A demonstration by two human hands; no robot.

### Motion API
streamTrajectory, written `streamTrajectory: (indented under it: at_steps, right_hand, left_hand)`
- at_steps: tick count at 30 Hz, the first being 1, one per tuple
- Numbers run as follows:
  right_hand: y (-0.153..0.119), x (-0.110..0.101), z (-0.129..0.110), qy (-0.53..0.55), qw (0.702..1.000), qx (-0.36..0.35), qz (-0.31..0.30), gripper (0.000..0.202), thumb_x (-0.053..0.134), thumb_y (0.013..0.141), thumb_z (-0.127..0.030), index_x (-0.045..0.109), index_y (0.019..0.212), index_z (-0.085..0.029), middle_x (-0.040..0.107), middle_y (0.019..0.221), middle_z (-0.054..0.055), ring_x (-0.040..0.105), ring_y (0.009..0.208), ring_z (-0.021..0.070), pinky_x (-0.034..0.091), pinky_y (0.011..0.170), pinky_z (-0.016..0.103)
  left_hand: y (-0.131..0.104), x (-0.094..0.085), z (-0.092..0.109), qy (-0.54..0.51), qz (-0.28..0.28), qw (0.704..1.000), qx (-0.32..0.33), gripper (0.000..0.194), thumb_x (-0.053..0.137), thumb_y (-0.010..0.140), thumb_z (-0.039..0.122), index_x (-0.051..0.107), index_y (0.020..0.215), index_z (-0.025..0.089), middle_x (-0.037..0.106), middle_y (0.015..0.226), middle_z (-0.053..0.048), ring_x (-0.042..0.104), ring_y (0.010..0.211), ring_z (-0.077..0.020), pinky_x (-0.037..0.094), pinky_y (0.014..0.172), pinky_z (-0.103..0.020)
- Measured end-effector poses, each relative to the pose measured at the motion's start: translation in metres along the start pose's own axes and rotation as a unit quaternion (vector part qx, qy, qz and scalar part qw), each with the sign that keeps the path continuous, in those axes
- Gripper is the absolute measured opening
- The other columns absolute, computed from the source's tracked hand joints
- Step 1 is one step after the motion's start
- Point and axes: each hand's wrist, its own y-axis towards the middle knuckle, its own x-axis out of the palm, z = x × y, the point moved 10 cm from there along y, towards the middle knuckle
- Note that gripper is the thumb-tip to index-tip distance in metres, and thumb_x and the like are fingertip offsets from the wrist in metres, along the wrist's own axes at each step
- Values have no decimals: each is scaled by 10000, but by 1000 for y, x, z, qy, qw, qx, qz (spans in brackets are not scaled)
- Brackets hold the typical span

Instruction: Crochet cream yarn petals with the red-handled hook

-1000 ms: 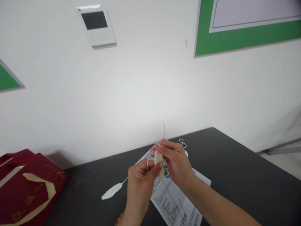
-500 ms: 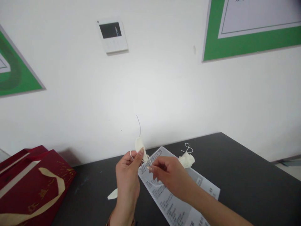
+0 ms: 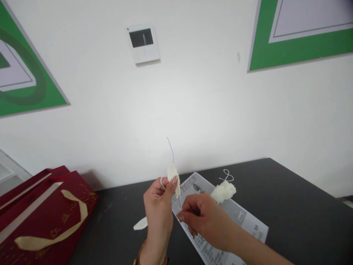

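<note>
drawn lower, the right hand (image 3: 203, 218) pinches a pale strand (image 3: 180, 203) that i, watching remotely, judge pulled straighter beneath the white leaf-shaped piece (image 3: 173, 173), clamped in the left hand (image 3: 159, 201) above the black counter (image 3: 257, 191).

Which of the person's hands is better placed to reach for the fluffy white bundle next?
The right hand, probably: it is nearer the fluffy white bundle, though it seems to pinch a white strand. The left hand is farther off and holds the white strip.
</note>
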Motion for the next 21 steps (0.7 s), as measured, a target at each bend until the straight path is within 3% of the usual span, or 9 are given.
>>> streamTrajectory:
  at_steps: [3, 5, 8, 10, 12, 14, 15, 17, 21]
  right_hand:
    - [-1, -5, -2, -13, 1000, 3, -14, 172, 586, 804, -246, 549, 645, -193, 537, 496, -41, 453, 437, 106, 318, 436, 227]
    - [-2, -15, -5, -22, 1000, -1, -1, 75, 647, 775, -226, 631, 838, -189, 565, 553, -47, 494, 479, 117, 348, 472, 231]
    - [-6, -37, -16, -88, 994, -31, 56, 575, 701, 733, -148, 522, 1271, -248, 601, 654, -60, 567, 603, 145, 384, 571, 244]
    - [-10, -46, -23, -156, 983, -43, 83, 654, 683, 753, -134, 450, 1353, -251, 636, 704, -42, 597, 665, 167, 389, 609, 259]
    - [-13, -48, -25, -215, 972, -39, 91, 480, 659, 790, -159, 538, 1251, -218, 678, 756, 1, 614, 694, 186, 387, 624, 277]
    - [-15, -43, -24, -272, 959, -31, 80, 147, 626, 835, -208, 655, 977, -191, 703, 757, 42, 620, 689, 202, 372, 618, 295]
    - [-15, -37, -23, -299, 952, -30, 67, 71, 608, 852, -225, 666, 839, -186, 710, 740, 55, 622, 680, 208, 361, 612, 301]
    - [-17, -24, -21, -334, 941, -33, 34, 187, 580, 865, -220, 652, 696, -185, 721, 715, 63, 631, 672, 211, 348, 602, 300]
    - [-18, 7, -20, -349, 934, -72, -22, 131, 581, 835, -178, 664, 735, -193, 750, 776, 48, 661, 697, 194, 355, 586, 265]
  left_hand:
    - [0, 3, 2, 9, -18, 1000, -5, 204, 817, 719, 255, 653, 645, 158, 610, 516, 64, 508, 474, -70, 378, 455, -176]
    - [4, 7, 3, 12, -45, 999, -16, 142, 781, 767, 218, 667, 724, 146, 621, 572, 55, 527, 490, -77, 412, 467, -188]
    - [12, 8, 4, 12, -72, 997, -29, 67, 686, 860, 188, 660, 892, 135, 646, 733, 27, 576, 550, -98, 490, 503, -233]
    - [18, 3, 4, 14, -64, 997, -30, 82, 636, 903, 212, 646, 930, 136, 645, 793, 14, 590, 580, -104, 513, 521, -250]
    - [24, -5, 2, 17, -42, 999, -29, 121, 620, 918, 254, 643, 934, 136, 648, 808, 5, 596, 593, -109, 519, 530, -257]
    - [28, -11, 0, 19, -18, 999, -32, 162, 609, 924, 291, 643, 966, 139, 661, 855, -12, 616, 631, -122, 533, 555, -275]
    - [29, -14, -1, 20, -6, 999, -35, 180, 605, 926, 304, 642, 991, 140, 668, 887, -23, 629, 659, -132, 543, 574, -288]
    - [29, -20, -2, 25, 17, 999, -41, 202, 604, 926, 308, 638, 1040, 144, 674, 945, -40, 647, 711, -150, 558, 610, -312]
    - [25, -25, -1, 37, 58, 997, -35, 242, 605, 925, 304, 623, 1114, 154, 671, 1039, -63, 663, 794, -177, 572, 663, -348]
